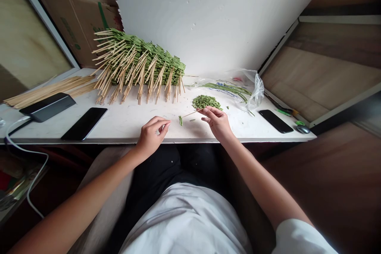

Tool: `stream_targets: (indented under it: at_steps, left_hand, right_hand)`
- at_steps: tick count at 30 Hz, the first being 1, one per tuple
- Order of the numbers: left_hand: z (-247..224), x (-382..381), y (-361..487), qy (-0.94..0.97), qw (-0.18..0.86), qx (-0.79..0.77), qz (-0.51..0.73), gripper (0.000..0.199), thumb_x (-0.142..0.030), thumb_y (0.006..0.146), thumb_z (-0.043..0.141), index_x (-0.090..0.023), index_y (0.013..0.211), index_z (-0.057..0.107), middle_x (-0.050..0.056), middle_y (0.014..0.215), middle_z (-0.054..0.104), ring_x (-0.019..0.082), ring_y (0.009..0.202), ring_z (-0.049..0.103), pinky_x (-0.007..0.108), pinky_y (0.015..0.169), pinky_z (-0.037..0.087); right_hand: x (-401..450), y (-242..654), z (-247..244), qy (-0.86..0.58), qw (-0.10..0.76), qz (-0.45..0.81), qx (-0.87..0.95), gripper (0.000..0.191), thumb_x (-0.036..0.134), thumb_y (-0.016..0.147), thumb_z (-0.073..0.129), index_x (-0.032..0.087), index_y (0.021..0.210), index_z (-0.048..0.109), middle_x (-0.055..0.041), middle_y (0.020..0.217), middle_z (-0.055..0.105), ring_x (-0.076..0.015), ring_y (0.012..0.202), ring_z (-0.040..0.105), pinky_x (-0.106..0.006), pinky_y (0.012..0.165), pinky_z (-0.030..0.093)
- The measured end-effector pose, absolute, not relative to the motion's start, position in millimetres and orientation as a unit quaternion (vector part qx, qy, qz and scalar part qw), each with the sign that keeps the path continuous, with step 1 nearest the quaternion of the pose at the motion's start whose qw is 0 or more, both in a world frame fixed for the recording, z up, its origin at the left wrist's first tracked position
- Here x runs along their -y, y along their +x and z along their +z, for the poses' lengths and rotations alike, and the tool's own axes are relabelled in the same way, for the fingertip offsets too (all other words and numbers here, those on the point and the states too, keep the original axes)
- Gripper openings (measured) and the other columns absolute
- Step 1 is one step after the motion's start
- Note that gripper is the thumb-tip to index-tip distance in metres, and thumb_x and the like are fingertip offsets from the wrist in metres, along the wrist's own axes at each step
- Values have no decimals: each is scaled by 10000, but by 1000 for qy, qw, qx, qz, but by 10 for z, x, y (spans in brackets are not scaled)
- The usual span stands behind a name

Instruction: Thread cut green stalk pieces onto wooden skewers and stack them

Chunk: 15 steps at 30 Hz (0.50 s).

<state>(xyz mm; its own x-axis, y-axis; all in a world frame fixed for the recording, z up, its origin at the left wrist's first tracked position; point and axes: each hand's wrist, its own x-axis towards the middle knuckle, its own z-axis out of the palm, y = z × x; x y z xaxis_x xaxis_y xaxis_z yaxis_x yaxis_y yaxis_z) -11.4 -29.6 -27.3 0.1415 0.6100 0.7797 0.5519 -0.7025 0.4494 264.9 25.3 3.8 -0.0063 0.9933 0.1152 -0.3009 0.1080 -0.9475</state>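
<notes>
My right hand (pixel 218 122) pinches a thin wooden skewer (pixel 191 114) that points left above the table. Short green bean pieces (pixel 180 120) hang on the skewer's left tip. To the left, my left hand (pixel 153 133) has thumb and fingers closed together, apart from the skewer; whether anything small is between them I cannot make out. Just behind my right hand lies a heap of cut green bean pieces (pixel 205 101). One loose bean piece (pixel 193 119) rests on the table under the skewer. A large stack of bean-threaded skewers (pixel 143 61) stands at the back left.
Bare skewers (pixel 50 89) lie on the white table (pixel 125 121) at left, near a black device (pixel 47 107) with a cable and a phone (pixel 85 124). At right are long beans (pixel 228 88) on a plastic bag (pixel 256 91), another phone (pixel 276 121) and a mouse (pixel 303 129).
</notes>
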Motion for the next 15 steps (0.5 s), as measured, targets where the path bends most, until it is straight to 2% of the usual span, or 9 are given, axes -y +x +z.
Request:
stream_targets:
  at_steps: [4,10,15]
  left_hand:
    - [-258,305,-106,749,27,-390,535,180,-171,1043,633,-183,1117,797,66,955,738,132,688,601,279,661,495]
    - [-283,307,-96,756,27,-383,531,190,-164,1051,622,-179,1131,794,66,942,729,134,720,620,273,684,513]
    - [-269,314,-92,760,20,-375,530,202,-160,1053,613,-177,1137,796,72,950,731,132,720,620,269,689,529]
  right_hand:
    - [-225,2621,52,-377,596,546,452,378,507,713,974,258,949,814,-61,1000,844,-278,1126,786,-338,811,619]
    - [-223,2611,20,-392,607,502,476,356,533,784,918,244,965,819,-63,977,830,-263,1099,781,-308,752,625]
    - [-235,2628,18,-388,606,498,483,351,534,763,938,243,920,821,-56,948,817,-268,1064,781,-320,721,653]
